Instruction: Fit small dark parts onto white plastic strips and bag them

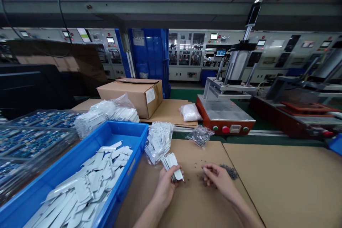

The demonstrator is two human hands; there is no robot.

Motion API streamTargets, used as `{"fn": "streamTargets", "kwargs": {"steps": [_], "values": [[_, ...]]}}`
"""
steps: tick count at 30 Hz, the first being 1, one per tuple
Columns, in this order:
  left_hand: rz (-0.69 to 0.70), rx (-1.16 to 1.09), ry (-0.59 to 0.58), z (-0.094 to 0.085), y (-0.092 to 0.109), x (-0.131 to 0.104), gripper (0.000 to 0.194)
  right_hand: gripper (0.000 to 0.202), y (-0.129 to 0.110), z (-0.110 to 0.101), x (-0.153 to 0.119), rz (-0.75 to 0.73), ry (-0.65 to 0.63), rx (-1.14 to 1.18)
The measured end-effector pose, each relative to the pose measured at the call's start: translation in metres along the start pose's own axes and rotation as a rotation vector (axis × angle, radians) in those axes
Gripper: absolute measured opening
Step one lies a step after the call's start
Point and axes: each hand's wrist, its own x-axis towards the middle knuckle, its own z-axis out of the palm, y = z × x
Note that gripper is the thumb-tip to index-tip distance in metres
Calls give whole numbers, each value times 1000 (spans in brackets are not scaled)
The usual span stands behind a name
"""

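Observation:
My left hand [167, 185] is closed around a small stack of flat white plastic pieces [172, 165], held tilted above the cardboard sheet [192, 206]. To its right, my right hand [217, 178] is curled low over the cardboard with thumb and fingertips together; whatever they pinch is too small to make out. A heap of tiny dark grey parts [230, 171] lies beside the right hand, partly hidden by it. A few more such parts are scattered between the two hands. Just beyond the left hand rests a clear bag of white pieces [159, 137].
A long blue bin [141, 142] with loose white pieces stands at left, near clear trays of blue circuit boards [40, 131]. Behind are a bag of dark parts [200, 135], a white bag [190, 112], a cardboard box [133, 96] and a press [227, 110].

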Motion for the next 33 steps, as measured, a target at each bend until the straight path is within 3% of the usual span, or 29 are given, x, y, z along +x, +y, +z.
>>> {"fn": "streamTargets", "kwargs": {"steps": [2, 7, 10, 17, 21, 29, 33], "values": [[-1, -2, -6, 0, 0, 1, 25, 32, -2, -3, -1, -38, -14, -75], [4, -10, 2, 0, 0, 2, 26, 20, -3, -1, -8, -243, -1, -552], [7, -12, 2, 0, 1, 1, 25, 8, -2, 4, -10, -278, -21, -626], [3, -11, -1, 1, 2, -1, 24, 23, 1, 3, -3, -98, -48, -185], [-9, -12, 1, 2, 4, -3, 24, 29, -3, 3, -4, 42, -76, -70], [-15, 1, 3, 2, 3, -3, 24, 37, -8, 4, -5, 141, -52, 25], [-12, -7, -11, 2, 2, -3, 28, 30, -16, 6, -10, 107, -97, 276]]}}
